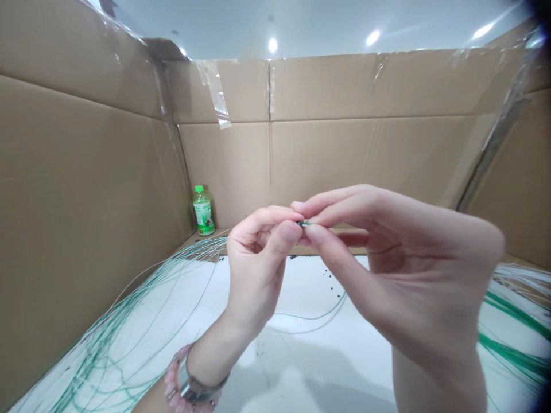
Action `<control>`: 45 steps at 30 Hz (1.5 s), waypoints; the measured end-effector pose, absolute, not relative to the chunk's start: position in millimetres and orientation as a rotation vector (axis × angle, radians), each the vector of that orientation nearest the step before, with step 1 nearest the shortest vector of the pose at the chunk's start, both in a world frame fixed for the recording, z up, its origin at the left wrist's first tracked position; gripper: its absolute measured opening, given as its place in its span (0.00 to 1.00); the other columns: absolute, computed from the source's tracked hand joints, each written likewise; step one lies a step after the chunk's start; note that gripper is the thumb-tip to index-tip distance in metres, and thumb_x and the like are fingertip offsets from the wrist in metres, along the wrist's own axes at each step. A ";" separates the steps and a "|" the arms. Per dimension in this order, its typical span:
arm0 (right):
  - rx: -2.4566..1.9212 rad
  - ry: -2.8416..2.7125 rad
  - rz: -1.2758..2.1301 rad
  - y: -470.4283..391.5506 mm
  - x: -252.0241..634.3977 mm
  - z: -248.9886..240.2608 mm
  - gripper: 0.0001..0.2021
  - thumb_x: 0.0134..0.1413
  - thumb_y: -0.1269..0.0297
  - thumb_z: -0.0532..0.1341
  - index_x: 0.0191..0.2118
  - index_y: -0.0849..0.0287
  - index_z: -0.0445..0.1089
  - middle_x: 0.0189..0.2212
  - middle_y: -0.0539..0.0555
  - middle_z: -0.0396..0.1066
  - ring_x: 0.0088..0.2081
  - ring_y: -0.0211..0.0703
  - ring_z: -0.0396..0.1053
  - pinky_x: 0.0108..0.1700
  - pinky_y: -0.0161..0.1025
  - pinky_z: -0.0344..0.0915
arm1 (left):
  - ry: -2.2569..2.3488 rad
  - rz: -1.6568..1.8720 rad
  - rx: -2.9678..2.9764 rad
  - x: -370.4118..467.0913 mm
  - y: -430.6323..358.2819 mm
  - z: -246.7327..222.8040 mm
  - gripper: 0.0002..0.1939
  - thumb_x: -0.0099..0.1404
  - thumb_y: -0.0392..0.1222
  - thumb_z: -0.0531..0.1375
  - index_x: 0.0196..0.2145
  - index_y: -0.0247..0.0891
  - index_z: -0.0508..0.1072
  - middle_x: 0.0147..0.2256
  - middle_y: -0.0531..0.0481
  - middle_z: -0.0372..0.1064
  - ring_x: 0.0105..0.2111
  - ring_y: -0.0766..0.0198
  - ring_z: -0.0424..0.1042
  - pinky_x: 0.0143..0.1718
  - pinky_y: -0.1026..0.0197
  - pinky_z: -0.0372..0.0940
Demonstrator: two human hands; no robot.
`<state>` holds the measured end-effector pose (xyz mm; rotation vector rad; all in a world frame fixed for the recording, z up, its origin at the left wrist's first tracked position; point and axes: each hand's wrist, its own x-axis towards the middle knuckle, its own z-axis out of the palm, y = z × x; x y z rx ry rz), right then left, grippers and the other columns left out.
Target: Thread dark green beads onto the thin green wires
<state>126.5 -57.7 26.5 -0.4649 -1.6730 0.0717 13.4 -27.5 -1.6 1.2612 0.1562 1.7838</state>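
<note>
My left hand (258,264) and my right hand (400,269) meet at chest height above the white table, fingertips almost touching. Between the left thumb and index finger is a small dark piece (300,224), mostly covered and too small to name. The right thumb and fingers pinch thin green and white wires (306,223) right beside it. Whether the wire ends sit inside the dark piece, I cannot tell. Below the hands, a green wire and a pale wire (310,316) curve over the table.
Loose green and white wires (129,327) spread along the left side. Green bundles (516,353) lie at the right. A green-capped bottle (204,211) stands in the back left corner. Cardboard walls (327,155) enclose the white table (301,367). Small black bits (331,281) dot its far part.
</note>
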 end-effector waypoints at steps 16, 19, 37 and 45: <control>-0.407 -1.684 -0.034 -54.5 126.2 24.8 0.12 0.45 0.84 0.62 0.29 0.58 0.71 0.31 0.47 0.74 0.35 0.36 0.72 0.33 0.33 0.73 | 0.183 1.802 1.230 14.7 -27.2 -1.2 0.06 0.53 0.45 0.67 0.26 0.40 0.77 0.26 0.57 0.72 0.24 0.75 0.71 0.33 0.71 0.70; -0.389 -1.664 0.028 -54.7 124.5 23.7 0.11 0.42 0.85 0.62 0.29 0.61 0.71 0.31 0.47 0.74 0.35 0.36 0.72 0.32 0.32 0.73 | 0.143 1.798 1.216 15.5 -27.2 -1.9 0.06 0.53 0.45 0.67 0.26 0.41 0.77 0.25 0.58 0.72 0.21 0.77 0.69 0.30 0.73 0.70; -0.406 -1.685 0.041 -54.6 131.8 25.7 0.09 0.46 0.80 0.64 0.26 0.59 0.70 0.31 0.46 0.74 0.34 0.35 0.73 0.32 0.30 0.73 | 0.087 1.792 1.361 12.6 -23.7 -6.1 0.03 0.57 0.43 0.64 0.29 0.43 0.78 0.30 0.55 0.73 0.32 0.71 0.73 0.38 0.69 0.72; -0.449 -1.642 -0.004 -51.9 130.0 24.5 0.07 0.46 0.77 0.66 0.25 0.59 0.70 0.29 0.45 0.74 0.33 0.35 0.73 0.38 0.32 0.73 | 0.131 1.902 1.534 6.7 -17.2 -8.1 0.05 0.60 0.42 0.62 0.32 0.43 0.79 0.31 0.53 0.73 0.30 0.72 0.72 0.32 0.70 0.70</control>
